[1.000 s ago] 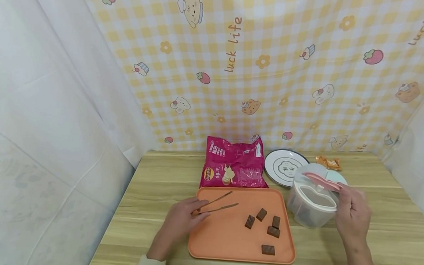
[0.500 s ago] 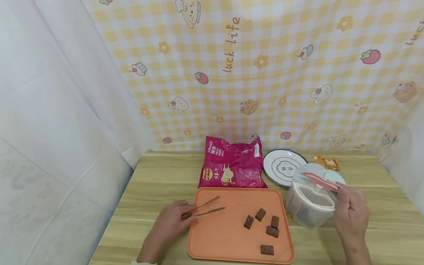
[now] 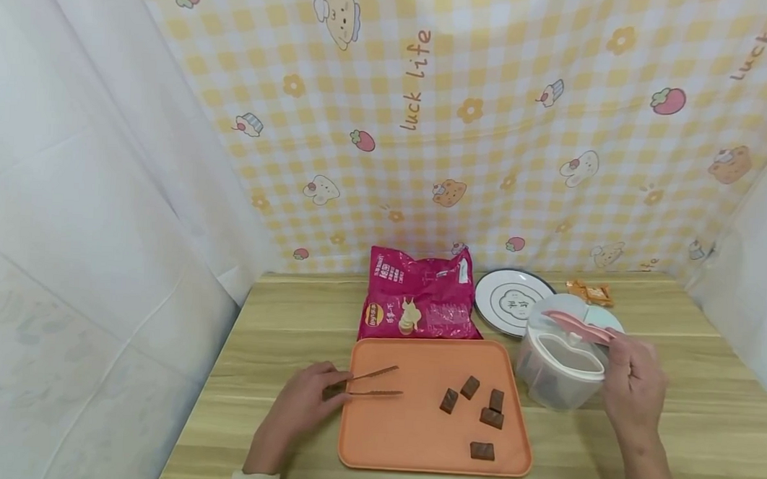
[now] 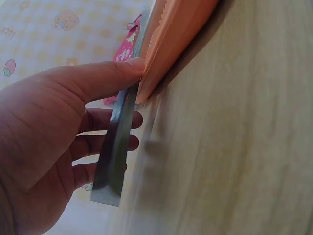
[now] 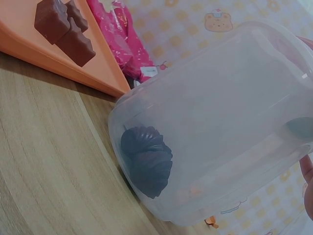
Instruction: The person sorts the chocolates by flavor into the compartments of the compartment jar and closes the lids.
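Note:
My left hand [image 3: 302, 403] pinches a pair of metal tongs [image 3: 377, 394] between thumb and fingers. The tongs reach over the left side of the orange tray [image 3: 406, 436], their two arms spread apart with a gap between. In the left wrist view, the thumb presses on the flat metal of the tongs [image 4: 115, 152]. My right hand [image 3: 637, 390] grips the raised pink lid [image 3: 577, 327] of a clear plastic container [image 3: 554, 386]. Dark ridged shell-shaped pieces [image 5: 150, 164] lie at the container's bottom in the right wrist view. Several chocolate pieces [image 3: 491, 418] lie on the tray's right half.
A magenta chip bag [image 3: 422, 299] lies behind the tray. Beside it, a white plate [image 3: 500, 300] with a dark rim is partly behind the container. Orange-wrapped sweets [image 3: 597, 294] sit at the back right. A patterned cloth [image 3: 469, 143] hangs behind the wooden table [image 3: 275, 321].
My left hand has drawn the tongs leftward and a little nearer, away from the chocolates, and their arms now lie more level. The right hand keeps the lid raised as before.

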`<action>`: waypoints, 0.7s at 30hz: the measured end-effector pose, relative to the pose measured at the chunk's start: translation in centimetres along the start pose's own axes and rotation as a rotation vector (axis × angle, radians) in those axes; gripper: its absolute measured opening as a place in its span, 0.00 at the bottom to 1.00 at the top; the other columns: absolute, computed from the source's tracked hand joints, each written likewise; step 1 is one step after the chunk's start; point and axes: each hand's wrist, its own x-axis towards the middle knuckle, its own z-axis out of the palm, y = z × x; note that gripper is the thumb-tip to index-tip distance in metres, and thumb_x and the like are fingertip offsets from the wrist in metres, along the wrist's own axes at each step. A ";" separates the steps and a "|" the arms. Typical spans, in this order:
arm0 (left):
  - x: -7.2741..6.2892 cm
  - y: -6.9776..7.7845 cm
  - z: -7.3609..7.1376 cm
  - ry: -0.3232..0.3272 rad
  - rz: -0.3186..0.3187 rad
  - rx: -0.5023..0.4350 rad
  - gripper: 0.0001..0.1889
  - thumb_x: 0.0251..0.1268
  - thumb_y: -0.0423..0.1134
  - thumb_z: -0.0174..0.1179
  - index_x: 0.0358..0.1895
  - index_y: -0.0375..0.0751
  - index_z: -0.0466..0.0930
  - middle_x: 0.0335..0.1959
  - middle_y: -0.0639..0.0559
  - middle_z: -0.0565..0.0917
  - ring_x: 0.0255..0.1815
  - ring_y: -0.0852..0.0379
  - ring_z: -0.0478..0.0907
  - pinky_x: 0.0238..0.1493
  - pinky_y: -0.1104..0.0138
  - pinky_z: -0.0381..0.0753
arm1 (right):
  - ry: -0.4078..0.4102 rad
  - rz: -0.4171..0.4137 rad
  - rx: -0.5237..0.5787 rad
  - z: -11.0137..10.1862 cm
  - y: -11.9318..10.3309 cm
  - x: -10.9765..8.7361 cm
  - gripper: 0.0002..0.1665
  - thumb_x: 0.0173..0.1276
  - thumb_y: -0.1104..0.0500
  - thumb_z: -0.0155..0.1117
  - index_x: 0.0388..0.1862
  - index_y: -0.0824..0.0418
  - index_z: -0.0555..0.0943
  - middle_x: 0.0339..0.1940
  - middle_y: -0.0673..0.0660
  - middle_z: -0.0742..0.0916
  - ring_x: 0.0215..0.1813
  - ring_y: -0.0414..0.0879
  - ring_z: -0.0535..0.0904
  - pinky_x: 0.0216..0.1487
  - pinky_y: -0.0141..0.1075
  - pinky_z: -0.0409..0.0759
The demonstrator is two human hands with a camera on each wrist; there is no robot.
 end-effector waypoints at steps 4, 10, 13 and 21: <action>0.0 0.0 0.1 -0.002 -0.010 -0.018 0.19 0.66 0.49 0.71 0.56 0.47 0.88 0.40 0.61 0.81 0.36 0.66 0.73 0.41 0.63 0.79 | 0.000 0.010 -0.013 0.1 -0.6 0.1 0.16 0.79 0.66 0.54 0.41 0.80 0.84 0.47 0.23 0.81 0.51 0.23 0.72 0.52 0.19 0.65; 0.0 0.0 0.4 -0.014 -0.023 -0.066 0.19 0.68 0.45 0.70 0.59 0.44 0.86 0.44 0.59 0.81 0.41 0.64 0.76 0.45 0.61 0.80 | -0.009 0.000 -0.016 0.0 0.5 -0.1 0.16 0.79 0.66 0.55 0.41 0.79 0.84 0.47 0.22 0.81 0.51 0.23 0.72 0.51 0.20 0.64; -0.1 0.1 0.4 -0.014 -0.023 -0.088 0.19 0.68 0.44 0.70 0.59 0.43 0.86 0.44 0.58 0.81 0.42 0.64 0.77 0.47 0.61 0.80 | -0.013 -0.008 -0.010 -0.1 0.9 -0.2 0.16 0.79 0.66 0.55 0.41 0.79 0.84 0.47 0.23 0.81 0.51 0.24 0.73 0.51 0.20 0.65; -0.2 0.0 0.3 -0.032 -0.044 -0.153 0.21 0.70 0.44 0.68 0.63 0.40 0.83 0.46 0.57 0.81 0.43 0.62 0.78 0.49 0.61 0.81 | -0.027 -0.026 0.008 -0.2 0.8 -0.1 0.16 0.79 0.65 0.56 0.42 0.79 0.84 0.47 0.26 0.82 0.51 0.25 0.73 0.52 0.22 0.65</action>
